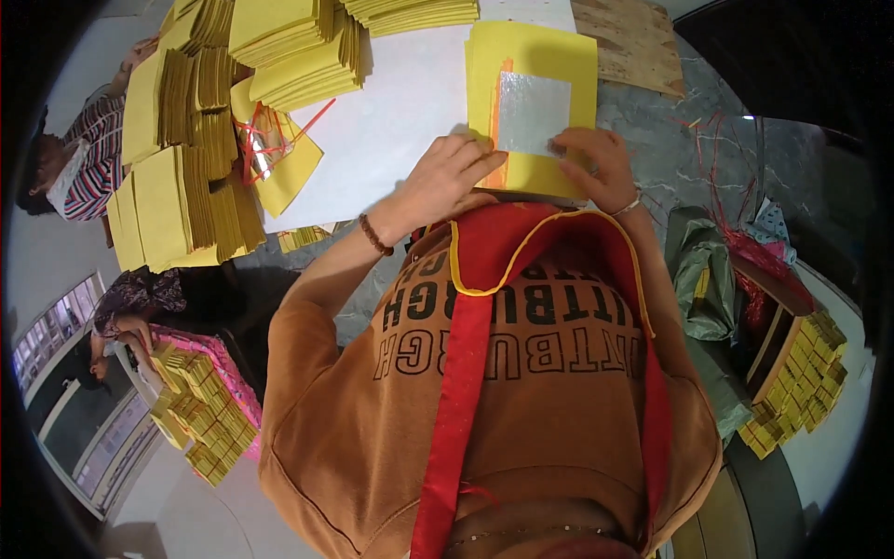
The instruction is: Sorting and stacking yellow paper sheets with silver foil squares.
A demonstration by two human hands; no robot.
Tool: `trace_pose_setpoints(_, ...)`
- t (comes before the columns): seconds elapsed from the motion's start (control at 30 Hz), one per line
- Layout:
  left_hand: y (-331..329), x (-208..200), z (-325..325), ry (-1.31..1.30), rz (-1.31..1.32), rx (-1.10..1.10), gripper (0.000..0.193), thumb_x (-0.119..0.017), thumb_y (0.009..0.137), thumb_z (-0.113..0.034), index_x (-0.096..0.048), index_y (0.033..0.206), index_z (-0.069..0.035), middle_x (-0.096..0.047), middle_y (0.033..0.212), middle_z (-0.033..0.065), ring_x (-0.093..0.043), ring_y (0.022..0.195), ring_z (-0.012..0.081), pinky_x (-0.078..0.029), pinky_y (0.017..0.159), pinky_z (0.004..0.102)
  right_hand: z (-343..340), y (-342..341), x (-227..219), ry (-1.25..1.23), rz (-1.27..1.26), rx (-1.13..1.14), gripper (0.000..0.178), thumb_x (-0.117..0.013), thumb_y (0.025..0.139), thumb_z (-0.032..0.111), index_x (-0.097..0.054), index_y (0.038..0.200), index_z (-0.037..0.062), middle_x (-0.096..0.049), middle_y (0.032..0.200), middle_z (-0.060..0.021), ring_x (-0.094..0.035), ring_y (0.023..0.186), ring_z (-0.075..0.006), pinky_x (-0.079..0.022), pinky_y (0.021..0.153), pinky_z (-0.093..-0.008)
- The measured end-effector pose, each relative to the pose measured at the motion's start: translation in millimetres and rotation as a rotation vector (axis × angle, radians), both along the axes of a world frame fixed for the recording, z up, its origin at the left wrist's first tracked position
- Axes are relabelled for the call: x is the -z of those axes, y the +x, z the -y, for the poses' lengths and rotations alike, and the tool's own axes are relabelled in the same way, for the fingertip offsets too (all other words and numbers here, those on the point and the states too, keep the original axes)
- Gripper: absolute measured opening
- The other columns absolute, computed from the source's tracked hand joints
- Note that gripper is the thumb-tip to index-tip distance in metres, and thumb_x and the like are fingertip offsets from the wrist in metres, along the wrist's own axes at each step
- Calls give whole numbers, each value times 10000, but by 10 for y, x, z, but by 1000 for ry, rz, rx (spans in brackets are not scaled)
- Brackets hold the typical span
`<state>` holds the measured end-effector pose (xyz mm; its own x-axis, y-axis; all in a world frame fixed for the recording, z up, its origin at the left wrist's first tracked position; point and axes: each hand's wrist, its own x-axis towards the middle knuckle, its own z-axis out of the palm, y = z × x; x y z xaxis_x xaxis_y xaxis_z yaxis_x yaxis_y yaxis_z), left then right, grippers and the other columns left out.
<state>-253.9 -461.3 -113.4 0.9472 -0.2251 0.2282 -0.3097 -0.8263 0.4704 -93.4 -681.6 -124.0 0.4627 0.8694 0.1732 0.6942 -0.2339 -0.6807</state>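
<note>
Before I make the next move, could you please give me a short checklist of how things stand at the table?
1. Silver square inside the yellow sheet's edges: ok.
2. Right hand by the silver square's lower right corner: ok.
3. Orange strip clear of the left hand: not ok, fingers lie over its lower part.
4. Stacks of yellow sheets apart from the sheet at hand: ok.
5. Silver square stuck down: cannot tell.

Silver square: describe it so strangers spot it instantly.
On the right of the white table lies yellow paper, its lower part between left hand and right hand. The silver square sits there, beside an orange stripe; unlike the other silver patch, no red strands cross it.
</note>
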Motion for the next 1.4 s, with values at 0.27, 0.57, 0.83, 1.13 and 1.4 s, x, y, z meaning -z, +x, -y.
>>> trace_pose_setpoints(0.27,117,-4,-104,-191,-61,46,293,-662,736,-177,-612,981,-25,-589,876,98,-540,813,242,-456,722,310,48,-87,298,194,-452,83,195,-542,834,176,-626,968,61,-612,1015,-92,-512,1084,-256,-350,940,-342)
trace_pose_setpoints(0.57,220,0,-238,-591,-498,-103,146,-603,828,-129,-642,888,-2,-640,781,44,-572,696,106,-462,630,235,78,-15,304,257,-832,133,459,-324,937,357,-599,1030,1,-614,965,-109,-542,1004,-205,-382,899,-307)
trace_pose_setpoints(0.83,293,27,-281,-756,-670,-182,138,-591,828,-115,-651,883,-4,-623,749,5,-534,688,54,-440,638,202,81,33,380,252,-890,197,526,-280,931,398,-554,1098,-20,-626,1006,-136,-561,977,-203,-391,905,-310)
trace_pose_setpoints(1.13,338,108,-334,-885,-728,-208,136,-576,833,-118,-640,879,-6,-604,741,5,-516,648,60,-438,612,205,64,33,441,326,-968,174,437,-449,886,352,-532,1134,1,-620,1011,-124,-547,1009,-188,-380,914,-304)
trace_pose_setpoints(1.4,297,63,-349,-959,-669,-158,243,-629,802,-227,-628,965,-47,-602,966,34,-539,877,116,-461,771,275,90,-93,521,249,-907,341,234,-595,825,115,-589,1041,24,-613,925,-13,-550,833,-83,-445,729,-227)
